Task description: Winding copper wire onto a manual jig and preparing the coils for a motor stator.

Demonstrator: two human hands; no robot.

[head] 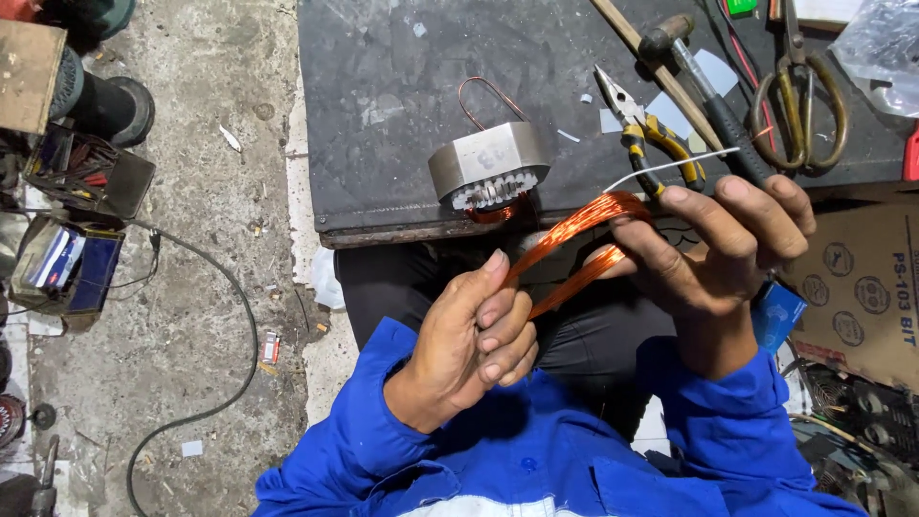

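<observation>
A loop of copper wire coil stretches between my two hands above my lap. My left hand pinches its lower end with curled fingers. My right hand grips the upper end of the coil, and a thin white strip sticks out above its fingers. A grey metal stator core with white slot liners stands near the front edge of the dark workbench, with a copper wire loop rising behind it and more copper winding below it.
Pliers with yellow handles, a hammer, a wooden stick and large scissors lie on the bench at the right. A cardboard box stands at right. Open tool boxes and a black cable rest on the concrete floor at left.
</observation>
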